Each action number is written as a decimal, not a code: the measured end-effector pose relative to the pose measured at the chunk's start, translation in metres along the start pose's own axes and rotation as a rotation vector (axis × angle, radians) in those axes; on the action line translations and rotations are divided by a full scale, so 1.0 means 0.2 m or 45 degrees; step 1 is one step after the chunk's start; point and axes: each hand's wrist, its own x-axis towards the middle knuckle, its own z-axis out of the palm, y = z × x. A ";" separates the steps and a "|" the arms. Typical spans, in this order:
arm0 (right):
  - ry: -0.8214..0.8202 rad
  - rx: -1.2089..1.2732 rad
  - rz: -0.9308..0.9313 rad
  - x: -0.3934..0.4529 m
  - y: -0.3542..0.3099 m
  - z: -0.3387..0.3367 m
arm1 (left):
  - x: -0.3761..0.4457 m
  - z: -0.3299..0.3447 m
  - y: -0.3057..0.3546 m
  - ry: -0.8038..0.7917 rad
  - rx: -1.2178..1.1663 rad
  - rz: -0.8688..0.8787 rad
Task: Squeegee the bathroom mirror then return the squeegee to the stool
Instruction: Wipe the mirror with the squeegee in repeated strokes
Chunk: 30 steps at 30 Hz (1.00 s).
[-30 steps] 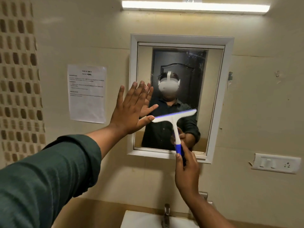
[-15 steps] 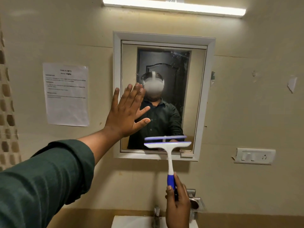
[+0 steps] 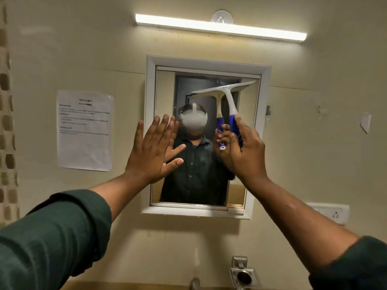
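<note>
The bathroom mirror (image 3: 194,191) hangs on the wall in a white frame (image 3: 149,97). My left hand (image 3: 152,151) is flat with fingers spread against the mirror's left edge and frame. My right hand (image 3: 245,151) is wrapped around the blue handle of a white squeegee (image 3: 229,99). The squeegee's blade lies tilted against the glass near the mirror's top right, its right end higher. The squeegee's reflection shows just left of it. The stool is out of view.
A printed paper sheet (image 3: 84,130) is stuck to the wall left of the mirror. A tube light (image 3: 219,28) glows above. A switch plate (image 3: 333,213) sits at the right. Below are a tap (image 3: 194,283) and a metal holder (image 3: 243,273).
My right hand has lifted the squeegee from the mirror's bottom edge up to its top right. My left hand stays pressed on the left side. The view has tilted upward.
</note>
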 end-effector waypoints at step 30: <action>-0.251 -0.230 0.149 -1.24 0.45 -0.05 | -0.04 0.02 0.03 -0.002 -0.019 0.024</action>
